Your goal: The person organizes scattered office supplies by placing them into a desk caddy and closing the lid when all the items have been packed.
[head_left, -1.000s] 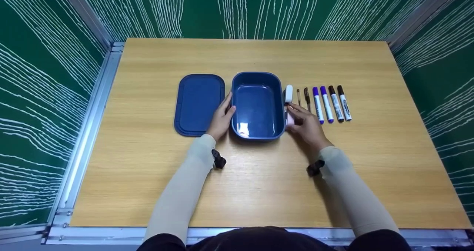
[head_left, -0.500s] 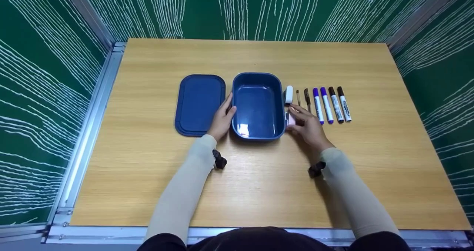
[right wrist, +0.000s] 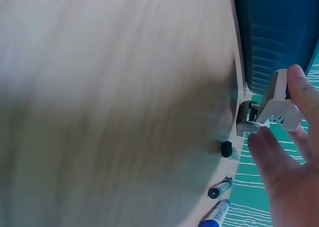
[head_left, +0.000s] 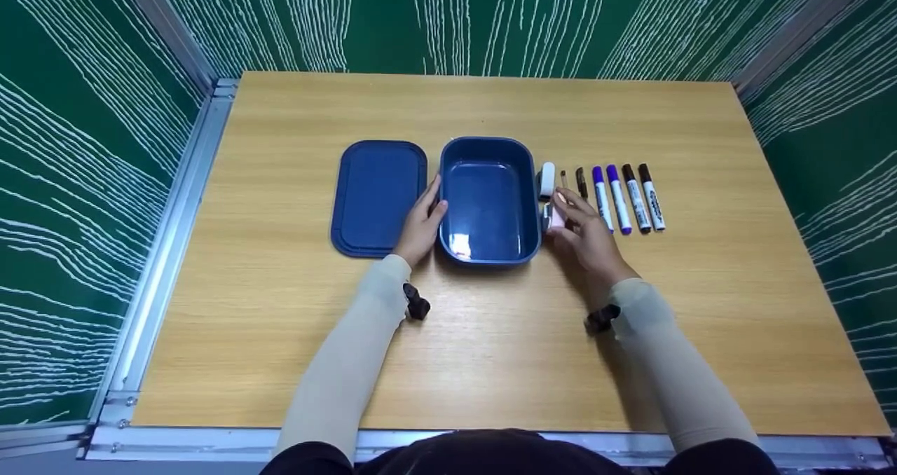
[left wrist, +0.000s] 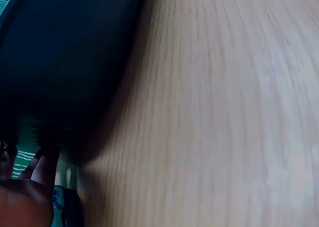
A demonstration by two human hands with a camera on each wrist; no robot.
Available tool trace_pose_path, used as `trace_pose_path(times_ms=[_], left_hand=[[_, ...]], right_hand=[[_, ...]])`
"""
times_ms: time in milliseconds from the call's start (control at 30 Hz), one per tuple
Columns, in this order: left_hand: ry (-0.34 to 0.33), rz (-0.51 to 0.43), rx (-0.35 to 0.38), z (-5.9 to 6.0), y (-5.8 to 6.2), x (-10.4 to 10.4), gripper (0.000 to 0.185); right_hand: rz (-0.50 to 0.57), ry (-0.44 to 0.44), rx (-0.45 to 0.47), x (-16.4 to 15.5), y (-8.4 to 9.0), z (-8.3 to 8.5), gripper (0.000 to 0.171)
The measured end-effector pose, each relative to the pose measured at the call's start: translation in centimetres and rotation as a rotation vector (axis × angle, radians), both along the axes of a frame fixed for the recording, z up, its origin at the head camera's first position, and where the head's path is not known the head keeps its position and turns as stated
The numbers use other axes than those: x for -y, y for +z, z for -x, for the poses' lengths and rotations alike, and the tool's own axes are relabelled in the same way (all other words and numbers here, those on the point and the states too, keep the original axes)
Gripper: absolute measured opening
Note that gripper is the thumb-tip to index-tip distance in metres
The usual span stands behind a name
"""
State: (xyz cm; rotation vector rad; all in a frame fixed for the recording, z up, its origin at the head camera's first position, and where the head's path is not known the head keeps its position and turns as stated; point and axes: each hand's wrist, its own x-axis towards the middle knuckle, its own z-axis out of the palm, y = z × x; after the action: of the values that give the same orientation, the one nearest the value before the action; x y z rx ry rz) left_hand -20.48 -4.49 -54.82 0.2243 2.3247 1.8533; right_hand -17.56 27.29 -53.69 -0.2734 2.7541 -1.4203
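Note:
A deep blue open box (head_left: 487, 209) stands on the table with nothing visible inside. My left hand (head_left: 420, 226) rests against its left wall, fingers fairly straight. Only part of that hand (left wrist: 22, 202) shows beside the dark box wall (left wrist: 65, 53) in the left wrist view. At the box's right side, my right hand (head_left: 589, 240) pinches a small pale pink stapler (head_left: 557, 217) between thumb and fingers. In the right wrist view the stapler (right wrist: 279, 100) is tilted, its underside partly showing. Just beyond it, a white stapler-like piece (head_left: 547, 179) sits by the box wall.
The flat blue lid (head_left: 378, 198) lies left of the box. To the right are a thin pen (head_left: 563, 177), a dark pen (head_left: 581, 181), two purple-capped markers (head_left: 619, 202) and two black-capped markers (head_left: 652, 198) in a row. Green walls with white streaks border the table (head_left: 490, 363).
My right hand has shifted slightly right with the pink stapler, which now stands a little further from the box wall. The left hand and the box stay where they were.

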Motion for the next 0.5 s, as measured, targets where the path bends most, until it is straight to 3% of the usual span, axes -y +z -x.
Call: trace_pose_path(times_ms=[500], left_hand=[[0.023,-0.005,0.020,0.0,-0.2,-0.1,0.054]], right_hand=[[-0.037,0.008,-0.146,0.5,1.6,0.0,0.063]])
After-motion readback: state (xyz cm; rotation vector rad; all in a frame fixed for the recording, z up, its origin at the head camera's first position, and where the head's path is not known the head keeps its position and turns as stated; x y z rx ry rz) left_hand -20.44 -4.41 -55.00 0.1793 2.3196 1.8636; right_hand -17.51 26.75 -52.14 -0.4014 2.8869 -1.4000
